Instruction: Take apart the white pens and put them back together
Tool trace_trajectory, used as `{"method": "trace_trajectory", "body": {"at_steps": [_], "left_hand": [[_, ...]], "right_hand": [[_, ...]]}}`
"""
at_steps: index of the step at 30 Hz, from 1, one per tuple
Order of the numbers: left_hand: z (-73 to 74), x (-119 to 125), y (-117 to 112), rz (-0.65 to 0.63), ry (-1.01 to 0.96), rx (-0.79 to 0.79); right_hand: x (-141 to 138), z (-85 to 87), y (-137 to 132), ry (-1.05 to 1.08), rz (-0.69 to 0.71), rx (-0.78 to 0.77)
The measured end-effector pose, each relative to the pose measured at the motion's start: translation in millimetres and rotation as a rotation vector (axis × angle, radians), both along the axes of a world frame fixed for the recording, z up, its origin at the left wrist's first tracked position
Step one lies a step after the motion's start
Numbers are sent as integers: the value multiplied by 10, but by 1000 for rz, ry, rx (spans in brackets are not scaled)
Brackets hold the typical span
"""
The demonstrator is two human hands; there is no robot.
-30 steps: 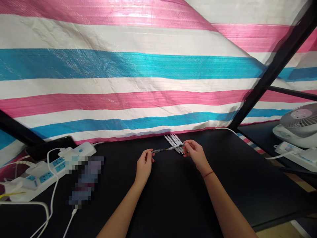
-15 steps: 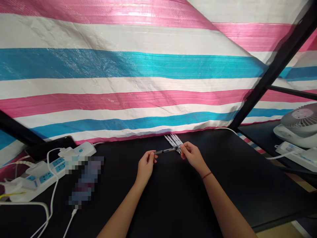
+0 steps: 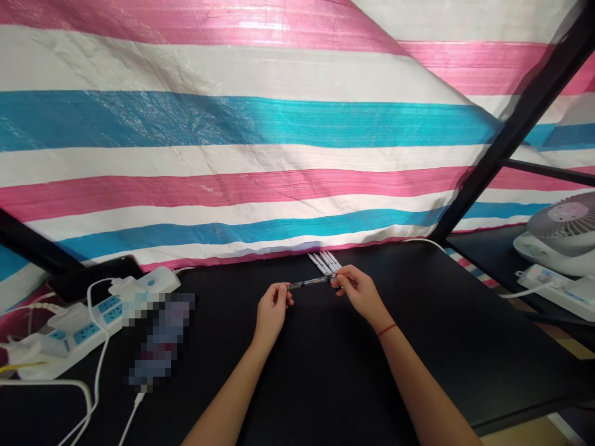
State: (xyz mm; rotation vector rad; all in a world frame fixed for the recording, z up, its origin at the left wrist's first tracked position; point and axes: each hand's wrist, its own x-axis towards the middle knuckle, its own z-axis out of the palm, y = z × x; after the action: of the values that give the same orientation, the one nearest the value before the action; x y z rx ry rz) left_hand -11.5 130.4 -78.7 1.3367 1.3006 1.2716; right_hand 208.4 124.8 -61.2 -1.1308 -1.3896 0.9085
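Note:
I hold a thin pen level above a black table. My left hand pinches its left end. My right hand pinches its right end. Both hands have the fingers closed on the pen. Just behind my right hand, several white pens lie side by side on the table near the striped tarp.
A striped pink, white and blue tarp hangs behind the table. White power strips with cables and a dark phone lie at the left. A blurred-out object rests beside them. A small fan stands at the right on another surface.
My right hand has slid slightly left along the pen, so the two hands are closer together. The pen looks shorter between them. The left hand has barely moved.

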Motion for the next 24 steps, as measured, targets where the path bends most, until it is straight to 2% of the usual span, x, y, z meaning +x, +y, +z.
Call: {"method": "trace_trajectory", "body": {"at_steps": [9, 15, 21, 24], "left_hand": [[-4, -3, -21, -2, 17, 12], [15, -8, -21, -8, 70, 6], [40, -10, -39, 14, 114, 9], [28, 12, -44, 9, 82, 34]], "right_hand": [[-25, 103, -68, -157, -43, 85], [-32, 109, -71, -86, -28, 66], [-53, 195, -112, -135, -48, 74], [-70, 190, -107, -120, -45, 25]]}}
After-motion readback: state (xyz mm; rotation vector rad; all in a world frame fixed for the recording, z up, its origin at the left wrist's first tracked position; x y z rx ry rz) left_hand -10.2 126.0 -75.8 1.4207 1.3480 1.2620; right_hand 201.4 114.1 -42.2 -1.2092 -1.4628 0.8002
